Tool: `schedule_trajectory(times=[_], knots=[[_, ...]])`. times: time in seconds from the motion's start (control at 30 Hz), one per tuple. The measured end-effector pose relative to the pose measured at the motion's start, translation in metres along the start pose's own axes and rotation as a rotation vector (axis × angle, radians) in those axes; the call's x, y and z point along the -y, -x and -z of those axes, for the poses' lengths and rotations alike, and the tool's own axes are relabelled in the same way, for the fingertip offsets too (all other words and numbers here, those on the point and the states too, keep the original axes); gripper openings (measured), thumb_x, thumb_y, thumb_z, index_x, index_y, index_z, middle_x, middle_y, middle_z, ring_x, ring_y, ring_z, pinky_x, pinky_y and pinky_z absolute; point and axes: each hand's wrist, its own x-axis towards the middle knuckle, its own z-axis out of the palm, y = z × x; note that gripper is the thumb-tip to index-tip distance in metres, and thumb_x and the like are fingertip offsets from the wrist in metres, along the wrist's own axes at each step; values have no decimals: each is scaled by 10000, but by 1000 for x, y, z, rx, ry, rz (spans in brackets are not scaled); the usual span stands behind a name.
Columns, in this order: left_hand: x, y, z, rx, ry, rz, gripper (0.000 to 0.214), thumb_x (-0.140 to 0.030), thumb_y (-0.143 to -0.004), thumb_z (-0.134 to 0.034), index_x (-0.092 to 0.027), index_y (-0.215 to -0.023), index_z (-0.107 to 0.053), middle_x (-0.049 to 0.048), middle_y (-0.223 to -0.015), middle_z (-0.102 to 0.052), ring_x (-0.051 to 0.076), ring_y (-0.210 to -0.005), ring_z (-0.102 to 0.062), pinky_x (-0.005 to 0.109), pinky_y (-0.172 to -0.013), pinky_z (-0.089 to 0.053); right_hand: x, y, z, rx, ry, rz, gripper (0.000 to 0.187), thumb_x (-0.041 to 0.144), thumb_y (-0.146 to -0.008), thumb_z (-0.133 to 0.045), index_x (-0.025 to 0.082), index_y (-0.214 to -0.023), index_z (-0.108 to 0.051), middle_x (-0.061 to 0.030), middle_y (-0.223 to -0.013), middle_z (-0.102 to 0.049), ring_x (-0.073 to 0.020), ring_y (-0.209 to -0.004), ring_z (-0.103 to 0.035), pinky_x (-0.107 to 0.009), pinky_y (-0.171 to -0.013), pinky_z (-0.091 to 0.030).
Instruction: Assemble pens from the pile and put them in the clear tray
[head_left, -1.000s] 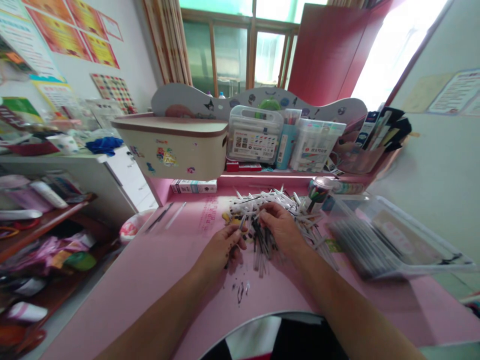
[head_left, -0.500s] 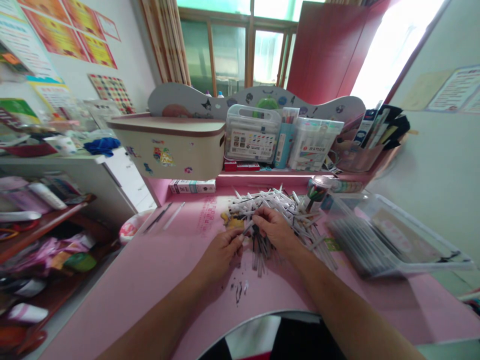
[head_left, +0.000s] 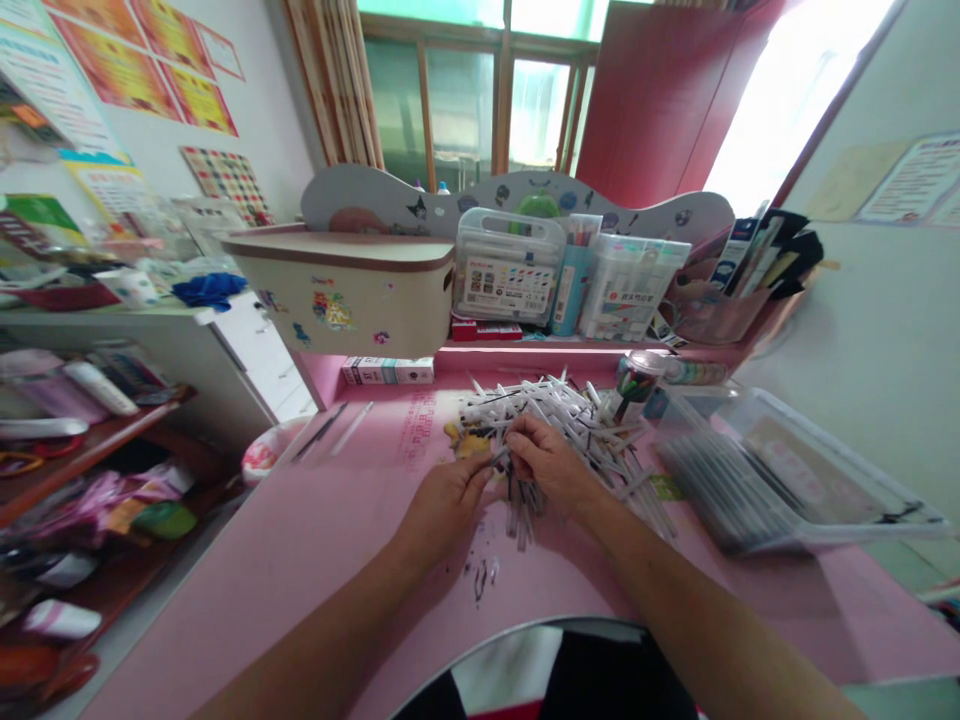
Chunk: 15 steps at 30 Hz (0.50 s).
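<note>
My left hand [head_left: 445, 500] is closed, thumb and fingers pinching one end of a thin greyish pen-like stick [head_left: 499, 457]. Close beside it, my right hand [head_left: 553, 466] is closed too, its bent fingertips at the other end of the stick. Both hands are over the front of a heaped pile of white and clear pen-like sticks [head_left: 559, 400], some with dark parts. Several clear and dark sticks [head_left: 520, 525] lie below the fingers, partly hidden by my right hand. A yellow object [head_left: 465, 440] sits just behind my left hand.
On the pink desk [head_left: 322, 560], dark scraps [head_left: 481, 578] lie in front of the hands. To the right is an open clear plastic case [head_left: 847, 525] with grey sticks, and a jar of pens [head_left: 637, 385]. Left are two slim sticks [head_left: 351, 428]. A cream bin [head_left: 345, 300] overhangs the back.
Both hands stay over the pile, still pinching the stick, with only small finger shifts. The whole view has shifted very slightly.
</note>
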Motion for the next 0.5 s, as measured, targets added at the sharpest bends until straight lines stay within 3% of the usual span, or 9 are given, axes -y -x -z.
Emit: schedule_trajectory(times=[0.1,0.33,0.43,0.5], knots=[[2,1,0,-7,-76,-21,191,-145,-723,-748,-281,-835,-822,77,-845,-788,283,-828,-718,334,-798,-534,-1,1,-2,-14,-7,-13,252,429,-832,-624,226,-769,-487,97,-529,-425,-81,-446,-354,-215,-427,-295],[1,-1,1,30,-162,-80,164,-201,-805,-690,-278,-869,-820,75,-887,-791,283,-856,-705,349,-839,-510,4,4,-7,7,-136,-45,254,428,-793,-686,223,-823,-540,88,-547,-498,-81,-441,-414,-208,-434,-354],[1,-1,2,54,-191,-111,208,-226,-840,-660,-273,-984,-802,79,-975,-780,277,-913,-695,362,-869,-496,5,1,-2,77,-197,-74,233,370,-754,-726,218,-861,-585,73,-599,-542,-84,-476,-458,-219,-475,-405],[2,-2,5,10,-209,-162,269,-229,-807,-698,-262,-1064,-773,92,-1077,-753,283,-1019,-665,385,-940,-471,13,-2,6,46,-159,-24,191,350,-770,-717,218,-859,-612,67,-602,-540,-86,-486,-461,-223,-485,-398]])
